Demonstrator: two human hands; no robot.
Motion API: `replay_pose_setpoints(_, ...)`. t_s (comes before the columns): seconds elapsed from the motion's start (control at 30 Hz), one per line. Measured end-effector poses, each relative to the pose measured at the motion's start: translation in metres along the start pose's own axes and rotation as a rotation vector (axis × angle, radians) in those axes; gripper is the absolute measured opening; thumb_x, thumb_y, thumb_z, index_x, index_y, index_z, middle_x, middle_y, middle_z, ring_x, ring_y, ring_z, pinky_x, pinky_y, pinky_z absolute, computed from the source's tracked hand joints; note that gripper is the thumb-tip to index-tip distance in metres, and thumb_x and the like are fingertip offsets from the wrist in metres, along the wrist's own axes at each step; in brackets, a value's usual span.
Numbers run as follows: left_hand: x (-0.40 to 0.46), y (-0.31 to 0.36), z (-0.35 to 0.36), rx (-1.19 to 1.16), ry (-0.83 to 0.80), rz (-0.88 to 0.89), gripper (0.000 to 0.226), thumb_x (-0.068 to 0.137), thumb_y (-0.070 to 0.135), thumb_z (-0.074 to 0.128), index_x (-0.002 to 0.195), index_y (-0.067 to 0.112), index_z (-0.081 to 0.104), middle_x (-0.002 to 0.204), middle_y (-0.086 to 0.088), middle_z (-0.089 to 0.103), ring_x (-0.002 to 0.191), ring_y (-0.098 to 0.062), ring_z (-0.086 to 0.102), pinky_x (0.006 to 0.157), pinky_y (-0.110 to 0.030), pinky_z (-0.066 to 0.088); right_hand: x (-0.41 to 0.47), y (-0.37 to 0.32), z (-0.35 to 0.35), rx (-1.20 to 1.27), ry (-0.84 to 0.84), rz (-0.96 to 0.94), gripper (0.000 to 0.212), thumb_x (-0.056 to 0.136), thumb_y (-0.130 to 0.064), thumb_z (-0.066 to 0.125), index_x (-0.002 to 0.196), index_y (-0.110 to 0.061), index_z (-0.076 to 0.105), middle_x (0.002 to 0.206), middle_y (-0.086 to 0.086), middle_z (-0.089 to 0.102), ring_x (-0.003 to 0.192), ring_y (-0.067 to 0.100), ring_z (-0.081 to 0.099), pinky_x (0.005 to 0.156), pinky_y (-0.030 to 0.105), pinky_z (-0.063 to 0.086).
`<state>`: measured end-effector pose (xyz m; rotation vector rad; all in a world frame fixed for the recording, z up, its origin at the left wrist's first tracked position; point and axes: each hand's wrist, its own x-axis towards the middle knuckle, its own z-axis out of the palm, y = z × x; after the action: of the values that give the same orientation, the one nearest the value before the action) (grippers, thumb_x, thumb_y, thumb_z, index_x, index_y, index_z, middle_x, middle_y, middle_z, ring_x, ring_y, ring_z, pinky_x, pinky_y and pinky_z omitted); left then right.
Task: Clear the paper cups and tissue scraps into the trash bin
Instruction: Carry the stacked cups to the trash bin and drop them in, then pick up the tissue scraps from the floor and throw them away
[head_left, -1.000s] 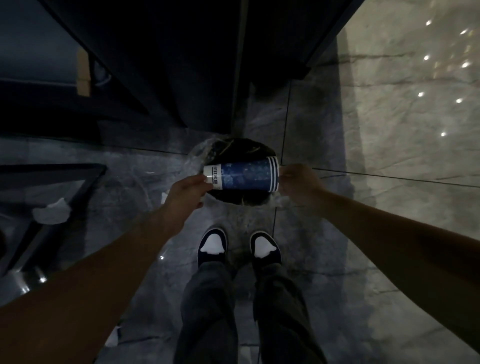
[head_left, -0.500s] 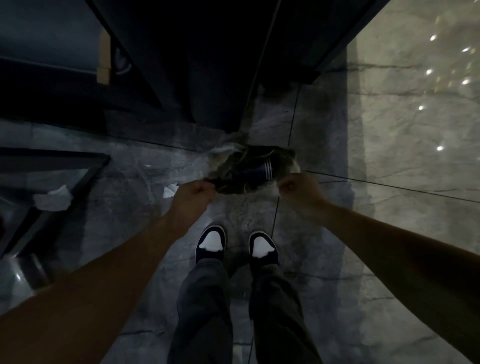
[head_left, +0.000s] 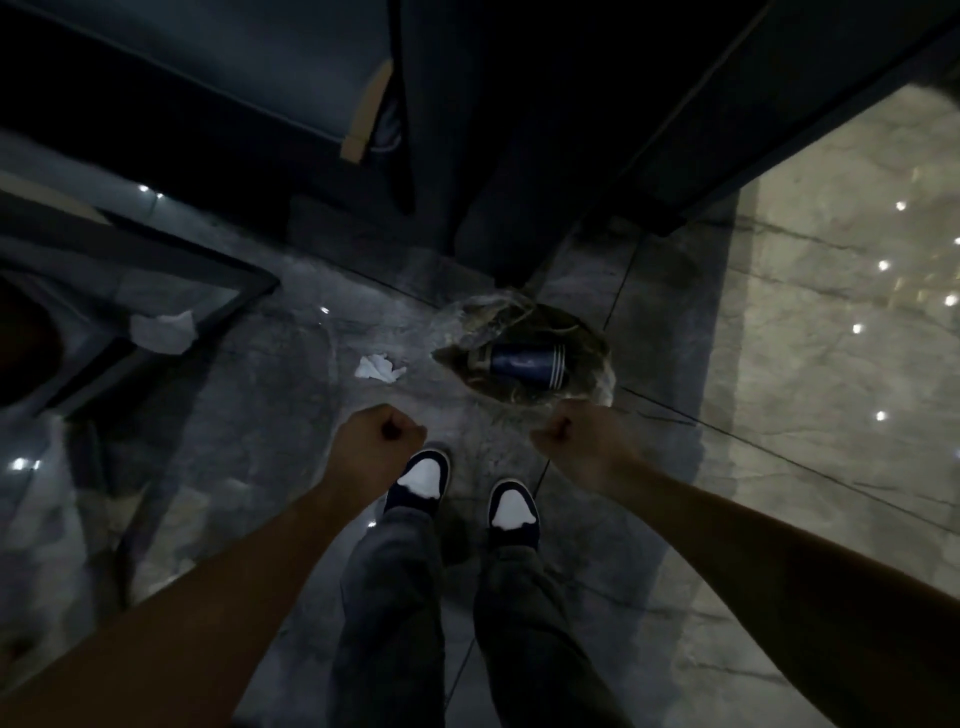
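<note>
A blue paper cup (head_left: 524, 362) lies on its side inside the trash bin (head_left: 597, 332), which stands on the floor and is lined with a clear plastic bag. My left hand (head_left: 382, 434) is a closed fist with nothing in it, below and left of the bin. My right hand (head_left: 574, 434) is also fisted and holds nothing, just below the bin's near rim. A white tissue scrap (head_left: 379, 368) lies on the floor left of the bin. Another crumpled tissue (head_left: 162, 331) rests on the edge of a glass table.
A dark-framed glass table (head_left: 156, 291) juts in from the left. Dark furniture (head_left: 519, 130) rises just behind the bin. My two shoes (head_left: 462, 493) stand on the grey marble floor right in front of the bin. Lighter tiles spread to the right.
Both hands held the blue cup over the bin, let it go into the bin, and have pulled back toward me as closed fists. The view has tilted, so the bin sits further right.
</note>
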<state>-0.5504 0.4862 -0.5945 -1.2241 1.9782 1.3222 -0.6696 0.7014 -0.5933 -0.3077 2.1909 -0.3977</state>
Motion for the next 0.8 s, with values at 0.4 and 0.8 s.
replay_pose_setpoints(0.4,-0.053,-0.069,-0.036,-0.292,0.232,-0.091,0.034,0.081,0.012,0.075,0.056,0.014,0.053,0.047,0.006,0.055,0.049,-0.007,0.053,0.062,-0.029,0.044,-0.012,-0.059,0.021,-0.163,-0.093,-0.123,0.034,0.084,-0.030,0.058,0.054,-0.021,0.044,0.059,-0.001,0.054,0.064,0.021,0.058,0.064,0.034,0.049)
replay_pose_setpoints(0.8,-0.101,-0.170,-0.075,-0.305,0.316,-0.222,0.031,0.084,0.020,0.073,0.063,0.006,0.055,0.055,-0.003,0.053,0.055,-0.014,0.052,0.056,-0.028,0.037,-0.027,-0.130,0.102,-0.241,-0.256,-0.225,0.025,0.084,-0.031,0.061,0.065,-0.015,0.057,0.065,-0.004,0.059,0.067,0.015,0.058,0.060,0.026,0.046)
